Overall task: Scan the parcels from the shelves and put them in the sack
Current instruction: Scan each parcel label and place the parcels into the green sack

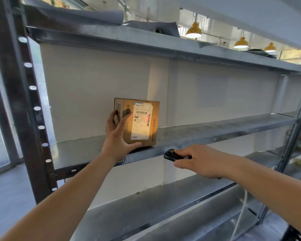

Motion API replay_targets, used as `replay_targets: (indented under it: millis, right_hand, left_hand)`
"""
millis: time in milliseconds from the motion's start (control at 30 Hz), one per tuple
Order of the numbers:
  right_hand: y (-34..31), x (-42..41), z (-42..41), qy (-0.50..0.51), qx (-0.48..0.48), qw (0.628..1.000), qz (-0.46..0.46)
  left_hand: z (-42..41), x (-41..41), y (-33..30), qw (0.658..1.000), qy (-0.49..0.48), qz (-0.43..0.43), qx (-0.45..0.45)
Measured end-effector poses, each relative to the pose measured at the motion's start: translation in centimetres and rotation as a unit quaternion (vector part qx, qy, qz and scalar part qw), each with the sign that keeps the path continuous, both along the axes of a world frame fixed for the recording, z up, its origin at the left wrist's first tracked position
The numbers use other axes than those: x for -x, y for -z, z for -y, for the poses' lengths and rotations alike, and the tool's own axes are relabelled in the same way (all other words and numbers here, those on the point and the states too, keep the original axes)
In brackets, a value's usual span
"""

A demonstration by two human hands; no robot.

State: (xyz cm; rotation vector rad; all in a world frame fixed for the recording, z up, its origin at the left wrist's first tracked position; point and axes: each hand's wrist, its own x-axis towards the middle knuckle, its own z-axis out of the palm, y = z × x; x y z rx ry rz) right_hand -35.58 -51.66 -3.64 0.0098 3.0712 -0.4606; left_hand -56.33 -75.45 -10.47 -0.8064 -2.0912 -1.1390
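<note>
Cardboard parcel (139,122) stands tilted in my left hand (118,136) grasp; my right hand (198,160), clutching the scanner (170,154), may misread if it wobbles.

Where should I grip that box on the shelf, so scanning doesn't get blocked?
Grip the box by its left edge and bottom, coming from the left, as the left hand does. It stands upright with its label facing out, so that hold leaves the barcode clear for the scanner in the right hand.

Head cam, wide-angle, faces fwd at shelf (215,129), close range.
</note>
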Motion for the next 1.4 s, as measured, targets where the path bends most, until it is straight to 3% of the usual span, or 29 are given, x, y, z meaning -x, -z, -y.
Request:
replay_targets:
  millis: [1400]
  right_hand:
    - [0.3,-0.4,-1.6,-0.005,-0.038,0.999,-0.012]
  left_hand:
    - [-0.7,-0.4,0.9,1.000,-0.022,0.001,-0.014]
